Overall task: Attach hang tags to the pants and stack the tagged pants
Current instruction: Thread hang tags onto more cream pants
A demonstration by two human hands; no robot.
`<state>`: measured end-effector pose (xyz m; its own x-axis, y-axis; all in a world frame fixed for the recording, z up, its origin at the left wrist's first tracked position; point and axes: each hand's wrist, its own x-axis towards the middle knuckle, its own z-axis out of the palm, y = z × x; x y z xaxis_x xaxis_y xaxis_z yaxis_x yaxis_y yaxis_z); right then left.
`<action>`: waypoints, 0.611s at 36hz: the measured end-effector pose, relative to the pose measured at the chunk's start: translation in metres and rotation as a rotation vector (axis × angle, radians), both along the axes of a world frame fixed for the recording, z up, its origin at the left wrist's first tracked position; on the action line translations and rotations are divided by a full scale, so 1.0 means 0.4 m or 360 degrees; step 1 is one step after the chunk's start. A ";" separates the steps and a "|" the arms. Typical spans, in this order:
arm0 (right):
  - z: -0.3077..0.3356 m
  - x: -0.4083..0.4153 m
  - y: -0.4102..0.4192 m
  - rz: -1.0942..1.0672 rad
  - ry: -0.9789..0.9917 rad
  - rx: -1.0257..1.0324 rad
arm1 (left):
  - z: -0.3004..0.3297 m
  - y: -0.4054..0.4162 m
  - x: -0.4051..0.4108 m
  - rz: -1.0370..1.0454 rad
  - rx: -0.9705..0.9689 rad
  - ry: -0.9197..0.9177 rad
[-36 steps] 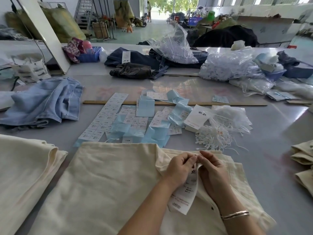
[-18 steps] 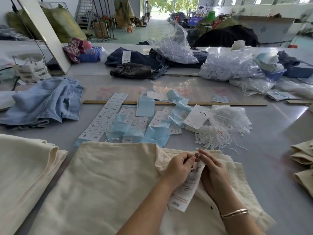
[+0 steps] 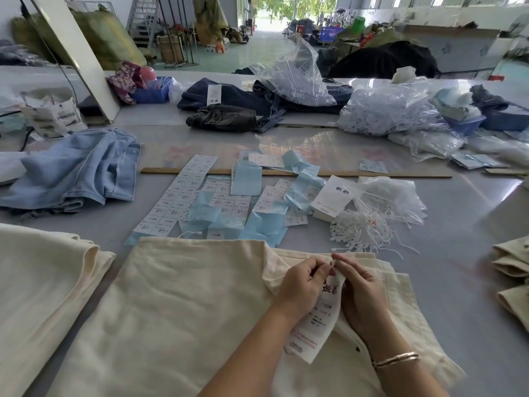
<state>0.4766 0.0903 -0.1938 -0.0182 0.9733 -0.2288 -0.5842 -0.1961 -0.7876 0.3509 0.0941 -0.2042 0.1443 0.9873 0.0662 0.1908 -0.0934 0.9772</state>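
1. Both hands met over the waistband end of the cream pants, which lay flat on the grey table at the 6 o'clock position, straight in front of the person.
2. Left hand had its fingers curled, pinching the top of a white hang tag; the right hand, fingers also curled, pinched the same spot from the other side, so the fingertips of both hands touched.
3. From that pinch the hang tag drooped toward the person between the two wrists, printed side up, over the pants.
4. A thin bracelet sat on the right wrist.
5. At 9 o'clock, just beside the pants, lay a folded cream stack.
6. At 12 o'clock, just beyond the pants, sheets of printed labels and pale blue backing strips were spread out, with a long wooden ruler lying crosswise behind them.
7. At 1 o'clock sat a pile of blank hang tags, a loose bunch of white strings and a clear bag of strings beside it.
8. At 10 o'clock light blue jeans lay crumpled; dark jeans lay further off toward 12.
9. At 3 o'clock, well apart from the hands, the edges of more folded beige cloth showed.
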 end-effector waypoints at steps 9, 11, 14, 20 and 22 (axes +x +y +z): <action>-0.001 0.001 -0.002 0.0001 -0.0056 -0.0005 | -0.001 0.000 0.001 0.0025 0.0015 0.0041; -0.003 -0.001 -0.002 -0.0003 -0.0078 -0.0009 | 0.000 -0.002 0.002 0.0022 0.0019 0.0032; -0.004 -0.004 -0.003 -0.0023 -0.0103 0.0013 | 0.000 -0.002 0.003 0.0024 0.0023 0.0020; -0.004 -0.007 -0.004 -0.0012 -0.0119 0.0060 | -0.001 -0.002 -0.005 0.0008 -0.0019 -0.0137; -0.005 -0.007 -0.004 -0.0005 -0.0123 0.0062 | -0.001 -0.005 -0.008 -0.0036 -0.0043 -0.0193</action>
<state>0.4738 0.0886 -0.1957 0.0010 0.9816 -0.1912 -0.5221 -0.1626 -0.8373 0.3478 0.0920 -0.2045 0.1591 0.9856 0.0580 0.0690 -0.0697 0.9952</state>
